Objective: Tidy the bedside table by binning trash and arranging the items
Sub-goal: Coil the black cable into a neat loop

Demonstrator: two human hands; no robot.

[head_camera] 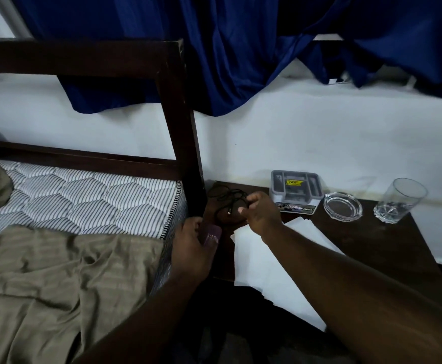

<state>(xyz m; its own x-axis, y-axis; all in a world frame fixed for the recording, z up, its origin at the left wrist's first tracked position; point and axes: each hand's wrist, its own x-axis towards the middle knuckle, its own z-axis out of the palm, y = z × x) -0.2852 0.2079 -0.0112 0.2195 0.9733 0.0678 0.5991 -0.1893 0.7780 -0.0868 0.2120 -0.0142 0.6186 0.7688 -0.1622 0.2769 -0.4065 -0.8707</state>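
"Fingers on the right hand (263, 214), what do they do?"
"They pinch the black cable (225, 195). It lies in a loose heap at the back left of the bedside table (372, 245), next to the bedpost (185, 153)."
"And the left hand (188, 248)?"
"It curls round a small purple thing (212, 233) at the table's edge. Both arms reach forward."

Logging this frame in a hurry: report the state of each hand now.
Left hand: grips a small dark purple rectangular object.
Right hand: pinches the thin black cable on the dark wooden bedside table.
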